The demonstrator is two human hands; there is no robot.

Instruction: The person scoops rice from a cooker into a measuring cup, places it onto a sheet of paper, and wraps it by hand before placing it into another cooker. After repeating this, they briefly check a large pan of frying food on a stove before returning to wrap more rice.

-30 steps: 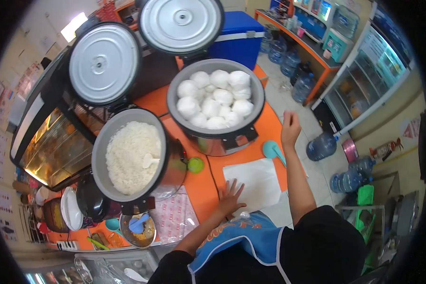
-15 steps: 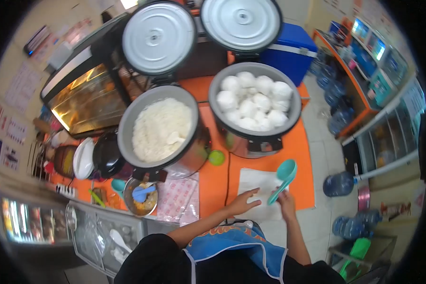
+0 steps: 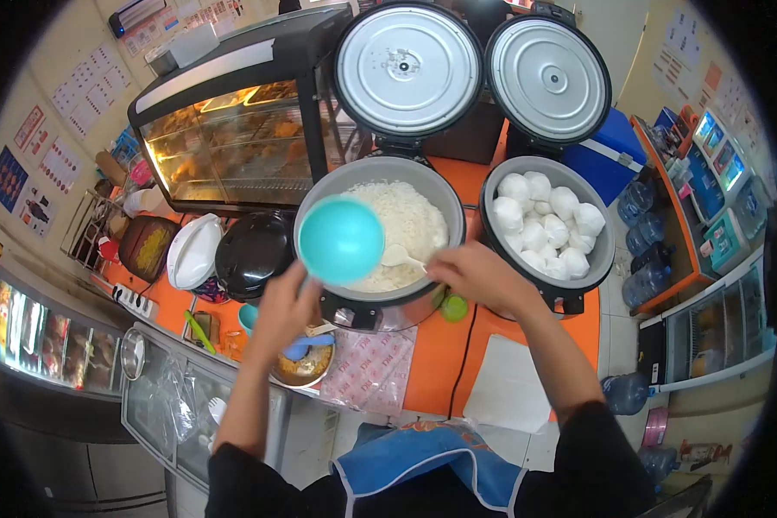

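Observation:
My left hand [image 3: 282,312] is closed at the edge of a teal ladle [image 3: 343,240], whose round bowl is raised over the left side of the rice cooker [image 3: 451,203]. The ladle's handle is hidden by my hand. My right hand [image 3: 477,274] grips a white serving spoon [image 3: 402,256], its head lying on the cooked rice [image 3: 410,216] in the cooker. To the right stands a second open cooker [image 3: 492,177], filled with several round white wrapped bundles [image 3: 554,229]. Beneath my right forearm, a sheet of white paper [image 3: 508,380] lies on the orange counter.
Behind the cookers stand their raised lids [image 3: 408,95]. A lit glass food warmer [image 3: 224,155] is at the back left. Nearer are a black lidded pot [image 3: 252,259], a metal bowl [image 3: 306,367] with a blue scoop, and pink printed wrappers [image 3: 371,367]. A green round object [image 3: 454,308] sits between the cookers.
The teal ladle has passed from my right hand to my left and risen over the rice. My right hand has left the paper and taken hold of the white spoon. The view has shifted left.

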